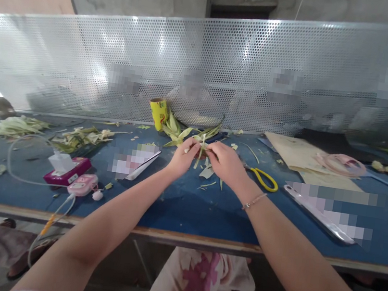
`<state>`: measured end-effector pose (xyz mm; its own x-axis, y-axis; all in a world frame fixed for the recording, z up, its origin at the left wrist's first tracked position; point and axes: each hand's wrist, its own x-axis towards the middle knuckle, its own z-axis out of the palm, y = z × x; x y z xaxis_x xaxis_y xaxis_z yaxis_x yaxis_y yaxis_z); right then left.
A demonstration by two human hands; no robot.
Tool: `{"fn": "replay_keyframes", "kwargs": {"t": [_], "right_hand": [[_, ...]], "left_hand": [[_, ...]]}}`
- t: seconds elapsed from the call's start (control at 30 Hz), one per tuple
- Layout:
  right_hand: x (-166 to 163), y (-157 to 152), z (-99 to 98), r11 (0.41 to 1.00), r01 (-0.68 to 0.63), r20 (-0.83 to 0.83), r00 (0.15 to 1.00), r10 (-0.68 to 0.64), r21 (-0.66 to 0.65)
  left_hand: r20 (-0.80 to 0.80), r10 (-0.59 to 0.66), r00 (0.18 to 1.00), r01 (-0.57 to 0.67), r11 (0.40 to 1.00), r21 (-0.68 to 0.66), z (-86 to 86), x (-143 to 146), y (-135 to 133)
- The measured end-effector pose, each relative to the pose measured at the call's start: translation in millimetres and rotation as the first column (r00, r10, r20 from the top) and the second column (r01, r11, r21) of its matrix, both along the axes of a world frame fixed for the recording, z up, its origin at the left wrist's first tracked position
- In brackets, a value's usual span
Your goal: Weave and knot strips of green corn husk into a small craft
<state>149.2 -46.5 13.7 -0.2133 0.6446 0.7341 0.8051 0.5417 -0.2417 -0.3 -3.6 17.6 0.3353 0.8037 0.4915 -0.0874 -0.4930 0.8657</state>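
Observation:
Above the middle of the blue table, my left hand (pixel 184 155) and my right hand (pixel 226 161) face each other with their fingertips pinched. Between them runs a thin pale green strip (pixel 203 142), which looks like corn husk; both hands grip it. Its ends stick up and hang down from the fingers. Just behind my hands lie green corn husks (pixel 177 135), partly hidden by them. Small scraps (pixel 206 171) are scattered below my fingers. To the right of my right hand rest scissors with yellow handles (pixel 265 179), their blades partly hidden.
A yellow-wrapped tube (pixel 157 115) leans near the perforated metal screen (pixel 206 64). Phones lie left (pixel 140 164) and right (pixel 318 215). More husks (pixel 81 138), a tissue box (pixel 68 170) and a pink charger (pixel 83 184) with cable are at left. Brown paper (pixel 295 151) lies right.

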Motion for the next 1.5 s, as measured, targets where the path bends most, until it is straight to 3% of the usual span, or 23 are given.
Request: {"fn": "replay_keyframes", "kwargs": {"t": [0.07, 0.17, 0.33, 0.6, 0.97, 1.17, 1.5], "right_hand": [[-1, -1, -0.2, 1.0, -0.008, -0.002, 1.0, 0.008, -0.025], [-3, -1, -1.6, 0.996, -0.024, -0.019, 1.0, 0.022, -0.085], [-5, -2, -2.7, 0.986, -0.023, -0.016, 1.0, 0.021, -0.166], [-11, -9, 2.9, 0.971, -0.04, -0.015, 0.999, 0.037, -0.236], [-12, -4, 0.7, 0.951, -0.203, -0.208, 0.966, 0.155, -0.233], [-15, -5, 3.5, 0.956, -0.196, -0.214, 0.965, 0.149, -0.219], [-15, -2, -0.8, 0.96, -0.171, -0.219, 0.968, 0.122, -0.222]], "left_hand": [[-0.108, 0.094, 0.99, -0.08, 0.989, 0.123, 2.6, -2, -2], [-0.244, 0.16, 0.956, -0.086, 0.954, 0.288, 3.2, -3, -2], [-0.312, 0.206, 0.928, -0.072, 0.917, 0.394, -1.9, -3, 5], [-0.413, 0.239, 0.879, -0.092, 0.934, 0.344, -2.4, -7, 6], [-0.263, 0.295, 0.919, -0.217, 0.933, 0.287, -0.2, 0, 2], [-0.151, 0.26, 0.954, -0.218, 0.944, 0.25, -3.5, 1, 4], [-0.156, 0.314, 0.936, -0.26, 0.92, 0.292, -0.3, -3, 2]]}}
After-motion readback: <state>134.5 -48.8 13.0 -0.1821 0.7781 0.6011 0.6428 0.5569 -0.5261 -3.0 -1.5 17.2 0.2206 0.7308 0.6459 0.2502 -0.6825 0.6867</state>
